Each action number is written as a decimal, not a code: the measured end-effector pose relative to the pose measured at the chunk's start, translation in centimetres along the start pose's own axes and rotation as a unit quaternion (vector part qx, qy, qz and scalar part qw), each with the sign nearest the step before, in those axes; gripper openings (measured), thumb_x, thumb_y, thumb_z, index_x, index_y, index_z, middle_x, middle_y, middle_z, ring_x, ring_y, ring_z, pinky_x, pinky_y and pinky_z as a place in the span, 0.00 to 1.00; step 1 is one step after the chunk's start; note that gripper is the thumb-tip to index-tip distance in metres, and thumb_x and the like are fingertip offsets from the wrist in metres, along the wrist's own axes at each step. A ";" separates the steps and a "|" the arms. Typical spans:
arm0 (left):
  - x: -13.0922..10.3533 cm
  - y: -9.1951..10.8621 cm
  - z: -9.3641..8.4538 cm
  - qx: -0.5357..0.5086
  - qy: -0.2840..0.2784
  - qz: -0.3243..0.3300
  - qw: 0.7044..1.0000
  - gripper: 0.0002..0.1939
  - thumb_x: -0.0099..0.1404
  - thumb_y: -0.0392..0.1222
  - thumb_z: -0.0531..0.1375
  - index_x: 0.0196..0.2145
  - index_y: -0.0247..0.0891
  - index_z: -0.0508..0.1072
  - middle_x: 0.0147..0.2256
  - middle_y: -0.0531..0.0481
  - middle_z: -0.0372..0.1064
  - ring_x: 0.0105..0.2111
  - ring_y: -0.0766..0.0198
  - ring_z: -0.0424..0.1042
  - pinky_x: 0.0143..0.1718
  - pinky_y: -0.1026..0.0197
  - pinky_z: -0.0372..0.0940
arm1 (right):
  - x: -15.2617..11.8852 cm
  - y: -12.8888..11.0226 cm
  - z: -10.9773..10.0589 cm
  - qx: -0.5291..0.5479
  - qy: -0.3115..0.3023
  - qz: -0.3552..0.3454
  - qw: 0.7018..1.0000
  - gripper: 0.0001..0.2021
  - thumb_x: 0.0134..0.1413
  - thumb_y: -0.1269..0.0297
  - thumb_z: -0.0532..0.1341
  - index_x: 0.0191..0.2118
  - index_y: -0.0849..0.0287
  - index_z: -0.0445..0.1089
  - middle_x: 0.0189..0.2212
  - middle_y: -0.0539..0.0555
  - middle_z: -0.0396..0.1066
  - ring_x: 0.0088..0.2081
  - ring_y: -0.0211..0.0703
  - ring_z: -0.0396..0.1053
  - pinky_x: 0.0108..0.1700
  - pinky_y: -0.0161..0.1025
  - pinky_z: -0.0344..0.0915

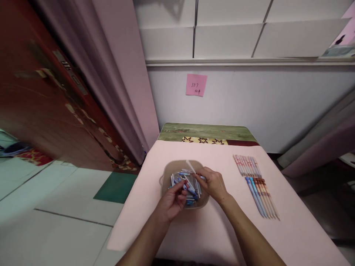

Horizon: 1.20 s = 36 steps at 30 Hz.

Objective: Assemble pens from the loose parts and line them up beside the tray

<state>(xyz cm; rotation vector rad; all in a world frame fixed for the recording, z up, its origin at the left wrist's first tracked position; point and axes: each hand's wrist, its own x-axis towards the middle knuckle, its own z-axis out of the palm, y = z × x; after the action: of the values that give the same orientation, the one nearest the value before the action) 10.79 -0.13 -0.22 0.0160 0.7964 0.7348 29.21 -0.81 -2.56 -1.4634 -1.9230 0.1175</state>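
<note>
A translucent plastic tub (pixel 166 173) full of loose pen parts stands on the pink-covered table. Blue pen pieces (pixel 191 190) and thin white tubes lie mixed inside it. Over the tub's left side, my left hand (pixel 172 201) pinches a small blue pen part (pixel 184 186) between thumb and fingertips. My right hand (pixel 213 183), above the right rim, is closed on a slim pen barrel (pixel 190 166). Its pale, see-through end points up and left, and a bluish end shows by the fingers. The curled fingers partly hide both held pieces.
Right of the tub lie two rows of pens: patterned pink-and-white pens (pixel 246 165) behind, blue and brown-topped pens (pixel 262 197) in front. A green board edge (pixel 205 129) shows at the table's back. A pink note (pixel 196 85) is on the wall; a wooden door (pixel 55 92) stands left.
</note>
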 end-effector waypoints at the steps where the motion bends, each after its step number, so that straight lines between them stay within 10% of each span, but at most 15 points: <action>1: 0.2 0.1 -0.1 -0.008 0.015 0.013 1.000 0.05 0.64 0.31 0.57 0.34 0.26 0.72 0.24 0.47 0.68 0.18 0.76 0.63 0.12 0.78 0.55 | -0.1 -0.2 -0.2 -0.008 -0.012 0.021 1.000 0.09 0.60 0.64 0.56 0.34 0.56 0.73 0.29 0.52 0.72 0.31 0.38 0.69 0.32 0.31 0.56; 9: 1.1 0.1 -0.5 0.022 0.030 0.075 0.996 0.03 0.61 0.29 0.59 0.34 0.26 0.72 0.24 0.47 0.69 0.16 0.75 0.63 0.11 0.77 0.55 | -0.9 -3.2 -0.8 0.042 -0.182 0.039 0.982 0.09 0.53 0.68 0.57 0.24 0.57 0.68 0.22 0.49 0.70 0.25 0.37 0.64 0.28 0.33 0.50; 18: 0.2 0.4 0.0 0.093 0.031 0.146 0.984 0.02 0.58 0.28 0.61 0.28 0.29 0.71 0.24 0.49 0.69 0.17 0.75 0.63 0.11 0.76 0.55 | -0.9 -3.0 -0.4 0.246 -0.171 0.109 0.948 0.12 0.56 0.64 0.55 0.24 0.58 0.67 0.17 0.45 0.60 0.20 0.33 0.55 0.23 0.29 0.49; 23: 0.5 1.4 -0.6 0.067 0.038 0.154 0.985 0.03 0.60 0.27 0.58 0.29 0.29 0.71 0.24 0.49 0.69 0.18 0.75 0.63 0.12 0.75 0.55 | 0.1 -2.8 0.1 0.127 -0.094 0.158 0.975 0.12 0.58 0.62 0.54 0.29 0.58 0.72 0.24 0.50 0.71 0.27 0.37 0.66 0.29 0.30 0.56; 36: -0.4 3.7 -1.0 0.043 0.035 0.191 0.980 0.07 0.63 0.28 0.54 0.28 0.28 0.70 0.23 0.48 0.67 0.18 0.75 0.63 0.12 0.76 0.53 | 4.5 -4.6 6.9 -0.117 -0.258 0.196 0.939 0.15 0.48 0.62 0.61 0.40 0.66 0.76 0.38 0.67 0.76 0.40 0.55 0.74 0.39 0.39 0.65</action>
<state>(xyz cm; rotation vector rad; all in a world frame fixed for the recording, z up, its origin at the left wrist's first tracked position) 7.76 2.12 0.37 0.2276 0.9038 1.0675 21.03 3.75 -3.45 -2.1334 -2.0629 0.5141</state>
